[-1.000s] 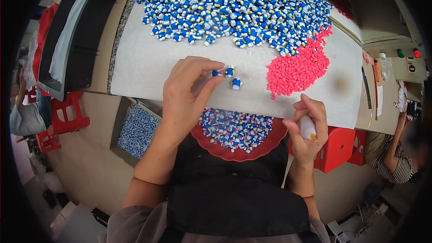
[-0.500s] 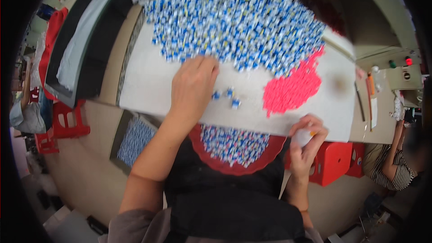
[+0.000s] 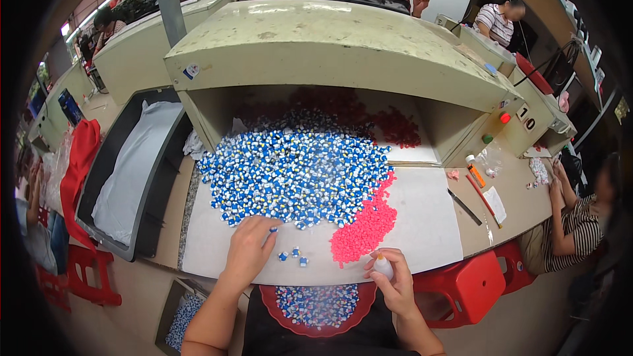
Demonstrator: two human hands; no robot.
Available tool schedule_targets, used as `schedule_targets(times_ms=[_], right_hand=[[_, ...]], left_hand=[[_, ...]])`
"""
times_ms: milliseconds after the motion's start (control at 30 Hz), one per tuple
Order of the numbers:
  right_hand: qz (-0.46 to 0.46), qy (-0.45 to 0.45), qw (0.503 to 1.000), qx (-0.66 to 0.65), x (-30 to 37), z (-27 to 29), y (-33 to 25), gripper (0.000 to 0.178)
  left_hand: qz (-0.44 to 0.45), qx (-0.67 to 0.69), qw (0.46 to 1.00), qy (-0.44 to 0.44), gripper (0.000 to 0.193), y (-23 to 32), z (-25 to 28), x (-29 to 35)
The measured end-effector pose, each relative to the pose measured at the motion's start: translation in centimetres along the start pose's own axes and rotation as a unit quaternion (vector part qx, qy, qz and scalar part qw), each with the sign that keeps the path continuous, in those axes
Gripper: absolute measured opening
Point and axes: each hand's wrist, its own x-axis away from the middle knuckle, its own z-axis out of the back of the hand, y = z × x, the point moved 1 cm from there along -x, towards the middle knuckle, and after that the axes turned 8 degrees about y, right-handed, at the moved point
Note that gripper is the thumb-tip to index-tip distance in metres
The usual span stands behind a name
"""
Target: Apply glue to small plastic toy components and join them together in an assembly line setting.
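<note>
My left hand (image 3: 249,250) is at the front edge of a wide heap of small blue-and-white pieces (image 3: 297,175), its thumb and fingertips closed on one small blue-and-white piece (image 3: 273,229). A few loose pieces (image 3: 295,251) lie on the white sheet just right of that hand. In my right hand (image 3: 395,283) is a small white squeeze bottle (image 3: 383,266) with an orange tip pointing up. Beyond the bottle spreads a pile of tiny pink pieces (image 3: 362,229). A red scalloped bowl (image 3: 316,329), full of blue, white and pink pieces, sits in my lap under the table edge.
A cream hooded bench (image 3: 330,33) arches over the heap. At left stands a dark tub (image 3: 158,178) lined with pale cloth; a grey bin (image 3: 165,320) of pieces is below. Red stools (image 3: 468,287) stand at right, beside a person in a striped shirt (image 3: 587,234).
The view has tilted up, bringing the hood and people beyond into sight. My left hand stays by the heap's front edge, and my right hand still holds the bottle.
</note>
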Motion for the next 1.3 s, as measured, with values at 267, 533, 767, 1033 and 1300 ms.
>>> schedule_targets(times_ms=[267, 533, 767, 1033, 1300], right_hand=[[-0.019, 0.081, 0.994, -0.071, -0.7, 1.8, 0.6, 0.031], [-0.042, 0.020, 0.940, -0.339, 0.9, -1.2, 1.6, 0.029], [-0.053, -0.141, 0.938, -0.312, 2.6, -3.2, 3.4, 0.027], [-0.195, -0.069, 0.864, -0.460, -0.1, 2.8, 2.3, 0.030], [-0.187, 0.005, 0.819, -0.542, -2.2, 5.5, 3.7, 0.025]], left_hand=[[-0.082, -0.075, 0.984, -0.140, 0.017, 1.0, 1.1, -2.2], [-0.298, -0.057, 0.945, 0.122, 0.024, 13.3, 1.5, -27.7], [-0.216, -0.304, 0.921, 0.111, 0.040, 13.1, -5.6, -43.2], [-0.281, -0.370, 0.885, 0.019, 0.043, 12.0, -9.9, -50.0], [-0.293, -0.474, 0.823, -0.110, 0.032, 13.2, -11.8, -54.2]])
